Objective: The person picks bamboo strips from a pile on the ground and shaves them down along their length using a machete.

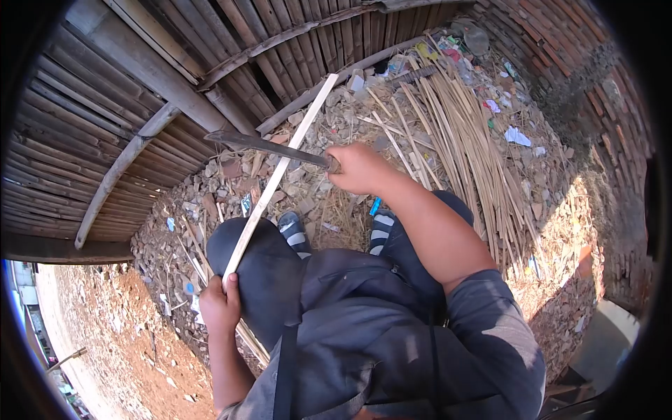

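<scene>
A long pale bamboo strip [262, 202] slants up and away across my left thigh. Wrapped around its near end is my left hand [220, 305], thumb lying along the strip. My right hand [355, 168] is closed on the handle of a machete [252, 143], whose dark blade points left. The blade crosses the strip in this view, above its middle, and hides a short piece of it. Most of the handle is covered by my fingers.
A heap of long split bamboo strips [465, 140] lies to the right on rubble and litter. Slatted bamboo wall panels [84, 140] with poles rise on the left, a brick wall [560, 42] on the right. My sandalled feet [294, 233] rest on the stony ground between.
</scene>
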`<state>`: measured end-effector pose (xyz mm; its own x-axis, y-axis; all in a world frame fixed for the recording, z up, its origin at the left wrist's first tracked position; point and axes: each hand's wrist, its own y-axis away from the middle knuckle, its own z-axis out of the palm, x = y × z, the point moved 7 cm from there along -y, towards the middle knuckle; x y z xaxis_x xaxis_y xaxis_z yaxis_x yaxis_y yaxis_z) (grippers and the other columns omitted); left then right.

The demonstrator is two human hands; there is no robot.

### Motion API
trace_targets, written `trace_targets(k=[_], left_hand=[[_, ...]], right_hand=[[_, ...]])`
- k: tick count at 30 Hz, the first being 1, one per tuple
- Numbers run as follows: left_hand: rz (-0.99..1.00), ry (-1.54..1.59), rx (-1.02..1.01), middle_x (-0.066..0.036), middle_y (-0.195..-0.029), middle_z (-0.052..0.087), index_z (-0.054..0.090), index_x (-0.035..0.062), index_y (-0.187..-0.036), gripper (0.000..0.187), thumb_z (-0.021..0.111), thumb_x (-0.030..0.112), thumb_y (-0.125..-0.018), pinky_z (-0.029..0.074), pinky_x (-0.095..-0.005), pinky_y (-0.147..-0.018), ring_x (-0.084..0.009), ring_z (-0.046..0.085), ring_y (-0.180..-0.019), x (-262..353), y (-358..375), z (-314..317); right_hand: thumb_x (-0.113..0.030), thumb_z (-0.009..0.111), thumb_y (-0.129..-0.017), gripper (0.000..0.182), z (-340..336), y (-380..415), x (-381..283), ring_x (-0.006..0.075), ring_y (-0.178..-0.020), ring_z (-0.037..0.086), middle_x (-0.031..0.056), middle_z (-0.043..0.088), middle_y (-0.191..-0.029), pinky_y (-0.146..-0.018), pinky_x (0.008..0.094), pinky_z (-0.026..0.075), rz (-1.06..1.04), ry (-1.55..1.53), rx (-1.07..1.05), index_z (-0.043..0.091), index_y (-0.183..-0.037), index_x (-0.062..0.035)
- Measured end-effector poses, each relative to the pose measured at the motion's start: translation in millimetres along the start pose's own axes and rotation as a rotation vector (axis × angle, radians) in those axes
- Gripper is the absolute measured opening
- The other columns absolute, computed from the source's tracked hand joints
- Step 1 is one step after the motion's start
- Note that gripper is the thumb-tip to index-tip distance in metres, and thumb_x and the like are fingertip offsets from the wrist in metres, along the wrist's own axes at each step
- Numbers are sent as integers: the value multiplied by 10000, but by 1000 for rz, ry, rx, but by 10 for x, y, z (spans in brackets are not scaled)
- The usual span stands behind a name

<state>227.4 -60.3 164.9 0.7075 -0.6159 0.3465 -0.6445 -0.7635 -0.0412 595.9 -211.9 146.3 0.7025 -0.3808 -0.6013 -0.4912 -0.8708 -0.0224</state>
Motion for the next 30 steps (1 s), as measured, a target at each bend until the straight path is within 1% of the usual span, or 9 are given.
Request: trace_targets(k=[4, 7, 10, 13, 16, 19, 22, 28, 30], left_hand=[[15, 7, 9, -213, -573, 541, 486, 16, -679, 512, 645, 391, -989, 416, -503, -529, -436, 544, -535, 6, 0, -13], [-4, 15, -1, -212, -572, 542, 487, 17, -682, 509, 644, 393, -988, 420, -504, -530, -437, 550, -536, 22, 6, -27], [14, -27, 35, -214, -573, 546, 493, 21, -691, 503, 643, 400, -987, 425, -509, -530, -443, 562, -541, 56, 1, -43], [45, -63, 53, -215, -578, 554, 495, 24, -697, 501, 640, 406, -987, 430, -515, -531, -448, 574, -549, 49, -11, -40], [25, -41, 24, -216, -579, 558, 492, 23, -699, 499, 641, 403, -986, 431, -516, -529, -449, 581, -553, 36, -29, -32], [32, -23, 22, -213, -573, 556, 488, 23, -697, 498, 643, 397, -986, 433, -512, -526, -448, 583, -552, 34, -36, -20], [32, -27, 31, -210, -566, 552, 486, 25, -693, 490, 646, 384, -985, 432, -506, -520, -443, 585, -544, 41, -34, -30], [16, -3, 23, -203, -559, 550, 487, 31, -686, 481, 651, 373, -982, 431, -503, -514, -432, 585, -533, 23, -35, -11], [16, -26, 38, -204, -561, 552, 487, 31, -687, 485, 653, 380, -980, 431, -504, -515, -433, 585, -533, 53, -29, -28]], right_hand=[[-266, 748, -794, 293, 31, 42, -180, 421, -868, 685, 203, 704, -860, -759, 519, 542, -44, 131, -106, 680, -1003, -73], [-280, 752, -790, 321, 114, -48, -43, 419, -875, 688, 203, 707, -873, -772, 517, 545, -44, 91, -116, 689, -1027, -73], [-256, 719, -802, 287, 112, -105, 105, 388, -948, 693, 181, 721, -953, -822, 513, 550, 71, 81, -115, 696, -1046, -107], [-256, 712, -803, 286, 69, -73, 132, 387, -961, 688, 172, 720, -957, -827, 514, 548, 102, 43, -99, 691, -1041, -99], [-256, 718, -800, 294, -15, -1, 37, 393, -948, 689, 182, 719, -949, -827, 514, 548, 114, 42, -94, 691, -1042, -92], [-249, 723, -791, 317, -30, 29, -97, 393, -938, 695, 188, 722, -949, -833, 512, 552, 65, 80, -133, 696, -1065, -91], [-262, 734, -803, 287, 18, 74, -204, 408, -857, 693, 204, 699, -851, -758, 518, 543, -53, 143, -117, 689, -1032, -95], [-270, 742, -796, 287, 95, -78, 1, 411, -852, 687, 199, 694, -840, -745, 520, 538, -62, 108, -91, 690, -1015, -91], [-261, 735, -789, 299, 54, -85, 75, 401, -906, 692, 187, 712, -905, -798, 512, 546, 13, 89, -119, 694, -1035, -96]])
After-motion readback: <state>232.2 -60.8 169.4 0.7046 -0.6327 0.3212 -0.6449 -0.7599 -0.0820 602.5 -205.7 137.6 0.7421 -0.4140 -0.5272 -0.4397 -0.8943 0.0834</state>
